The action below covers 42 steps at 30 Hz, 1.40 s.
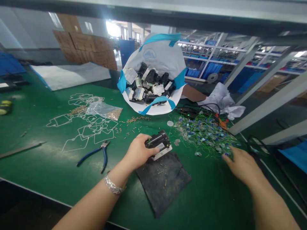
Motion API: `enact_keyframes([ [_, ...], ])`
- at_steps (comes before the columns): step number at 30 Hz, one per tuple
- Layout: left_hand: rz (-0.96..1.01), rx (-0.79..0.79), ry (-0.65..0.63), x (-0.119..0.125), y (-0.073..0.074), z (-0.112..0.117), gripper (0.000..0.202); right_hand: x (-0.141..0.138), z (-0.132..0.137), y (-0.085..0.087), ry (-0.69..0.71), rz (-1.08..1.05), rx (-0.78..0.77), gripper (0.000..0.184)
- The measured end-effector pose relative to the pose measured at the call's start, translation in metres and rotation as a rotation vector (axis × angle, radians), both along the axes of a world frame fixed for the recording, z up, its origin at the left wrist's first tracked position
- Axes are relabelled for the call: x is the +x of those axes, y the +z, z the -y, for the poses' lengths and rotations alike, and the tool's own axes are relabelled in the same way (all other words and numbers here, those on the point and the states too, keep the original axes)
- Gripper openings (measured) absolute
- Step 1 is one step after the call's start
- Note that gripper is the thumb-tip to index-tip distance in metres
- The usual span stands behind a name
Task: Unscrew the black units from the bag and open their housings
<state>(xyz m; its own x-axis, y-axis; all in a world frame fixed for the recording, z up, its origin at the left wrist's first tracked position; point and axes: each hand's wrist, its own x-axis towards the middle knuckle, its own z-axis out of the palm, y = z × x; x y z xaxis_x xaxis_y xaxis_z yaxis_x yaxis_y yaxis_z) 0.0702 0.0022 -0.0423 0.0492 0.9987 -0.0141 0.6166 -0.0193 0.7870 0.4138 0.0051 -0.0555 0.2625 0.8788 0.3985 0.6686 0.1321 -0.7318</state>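
My left hand [141, 151] is closed around a black plastic device [159, 140] with a cylindrical top and a pale base plate. It holds this above a dark cloth [165, 182] with several small brass-coloured screws on it. My right hand [242, 164] is at the right edge of a tangled pile of green wires with clear and blue bits [203, 131]. Its thumb and fingers are apart, with bits of the pile showing between them. Blue-handled pliers [103, 150] lie left of my left forearm.
Behind stands a white bag [163, 54] of similar black and pale devices. Loose screws [136, 119], a clear plastic bag [100, 110] and thin white frame-shaped gaskets [82, 137] lie left of centre. A flat metal strip [21, 150] lies far left; metal posts [268, 105] rise on the right.
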Motion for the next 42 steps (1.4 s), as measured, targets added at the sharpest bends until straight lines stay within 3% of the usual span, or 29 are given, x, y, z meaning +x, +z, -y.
enact_keyframes([
  [2,0.131,-0.044,0.002,0.002,-0.003,-0.003,0.032,-0.042,0.005,0.002,0.166,0.048,-0.112,0.041],
  [4,0.243,-0.063,-0.005,0.006,-0.010,-0.005,0.034,-0.084,0.008,0.006,0.461,0.104,-0.273,0.053],
  [5,0.286,-0.063,-0.010,0.007,-0.014,-0.006,0.034,-0.102,0.007,0.008,0.543,0.102,-0.291,0.056],
  [9,0.441,-0.044,-0.075,0.010,-0.030,-0.009,0.036,-0.139,-0.009,0.008,0.603,-0.045,-0.292,0.050],
  [13,0.459,-0.014,-0.141,0.007,-0.036,-0.011,0.037,-0.139,-0.026,0.008,0.530,-0.019,-0.256,0.028],
  [16,0.376,-0.020,-0.095,0.008,-0.033,-0.010,0.035,-0.136,-0.029,0.014,0.495,0.031,-0.226,0.018],
  [20,0.419,-0.094,-0.016,0.013,-0.033,-0.009,0.037,-0.133,-0.032,0.019,0.449,0.077,-0.217,0.017],
  [24,0.530,-0.184,-0.031,0.016,-0.036,-0.010,0.037,-0.131,-0.038,0.013,0.445,0.116,-0.275,0.018],
  [28,0.261,-0.011,-0.001,0.014,-0.037,-0.011,0.028,-0.140,-0.035,0.013,0.418,0.248,-0.253,0.015],
  [31,0.054,0.139,0.010,0.014,-0.039,-0.010,0.025,-0.149,-0.025,0.018,0.481,0.349,-0.288,0.010],
  [35,-0.072,0.214,-0.056,0.013,-0.041,-0.008,0.028,-0.151,-0.021,0.020,0.532,0.419,-0.328,0.013],
  [42,0.126,0.055,-0.021,0.013,-0.034,-0.014,0.020,-0.143,-0.037,0.004,0.466,0.356,-0.335,0.010],
])
